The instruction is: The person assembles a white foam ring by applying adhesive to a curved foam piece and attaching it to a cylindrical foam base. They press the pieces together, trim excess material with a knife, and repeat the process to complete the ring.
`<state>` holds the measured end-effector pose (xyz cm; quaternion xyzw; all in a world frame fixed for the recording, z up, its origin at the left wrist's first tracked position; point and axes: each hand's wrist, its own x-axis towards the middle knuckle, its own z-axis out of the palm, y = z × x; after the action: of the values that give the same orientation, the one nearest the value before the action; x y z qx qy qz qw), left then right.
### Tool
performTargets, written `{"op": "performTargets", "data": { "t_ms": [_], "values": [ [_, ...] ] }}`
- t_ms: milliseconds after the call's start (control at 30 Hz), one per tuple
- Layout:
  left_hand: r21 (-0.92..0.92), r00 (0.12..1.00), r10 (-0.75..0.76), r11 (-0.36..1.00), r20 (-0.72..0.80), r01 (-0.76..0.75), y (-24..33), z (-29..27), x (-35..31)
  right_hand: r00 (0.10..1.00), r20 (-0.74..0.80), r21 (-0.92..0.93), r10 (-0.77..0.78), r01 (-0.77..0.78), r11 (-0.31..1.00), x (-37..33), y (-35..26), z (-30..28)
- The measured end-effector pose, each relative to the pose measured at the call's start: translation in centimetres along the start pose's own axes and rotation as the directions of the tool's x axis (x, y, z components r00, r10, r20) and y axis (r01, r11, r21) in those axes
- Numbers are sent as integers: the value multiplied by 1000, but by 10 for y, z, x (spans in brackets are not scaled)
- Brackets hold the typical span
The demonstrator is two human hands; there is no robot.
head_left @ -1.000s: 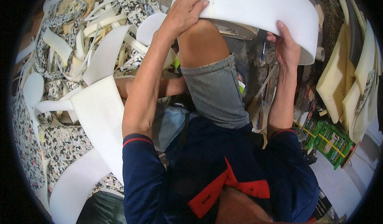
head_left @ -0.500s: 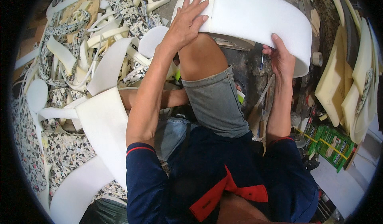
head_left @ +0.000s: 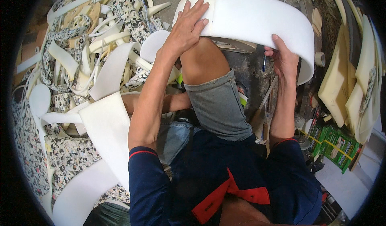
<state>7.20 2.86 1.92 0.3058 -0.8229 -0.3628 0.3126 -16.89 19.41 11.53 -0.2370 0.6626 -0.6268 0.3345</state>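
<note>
A wide white foam strip (head_left: 257, 15) lies across my raised knee and curves downward at its right end. Its left end joins a cream foam section (head_left: 207, 9) along a straight seam. My left hand (head_left: 188, 29) rests flat on that cream section, fingers stretched out and slightly apart. At the strip's lower right edge, my right hand (head_left: 283, 57) grips it, thumb on the outer face and the other fingers curled, partly hidden. A slim blue pen (head_left: 264, 62) shows beside those curled fingers; whether they hold it is unclear.
Foam offcuts (head_left: 100, 37), white and speckled, are heaped at the left. A white foam panel (head_left: 106, 125) leans by my left arm. Cream foam sheets (head_left: 341, 85) stand at the right, above green packages (head_left: 337, 145). A tape roll (head_left: 319, 59) sits beyond the strip's right end.
The strip's right end hangs slightly lower and curls inward a little more. Both hands keep their places on the foam; the whole view has shifted slightly.
</note>
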Motion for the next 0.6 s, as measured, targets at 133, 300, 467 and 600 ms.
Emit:
{"op": "performTargets", "data": {
  "t_ms": [133, 300, 467, 600],
  "values": [
    [21, 999, 34, 999, 1, -34, 2, 1, 3, 999, -33, -24, 11, -12, 1000, 0, 0, 0],
    [104, 996, 54, 993, 75, -62, 10, 0, 8, 1000, -13, -3, 10, -10, 1000, 1, 1, -2],
    [164, 995, 28, 985, 95, -44, 17, -1, 8, 1000, 1, -21, -5, 5, 1000, 1, 1, -2],
    [163, 996, 2, 987, 85, -16, 19, 1, 8, 1000, -7, -42, 7, -7, 999, 2, 3, 1]
  ]
}}
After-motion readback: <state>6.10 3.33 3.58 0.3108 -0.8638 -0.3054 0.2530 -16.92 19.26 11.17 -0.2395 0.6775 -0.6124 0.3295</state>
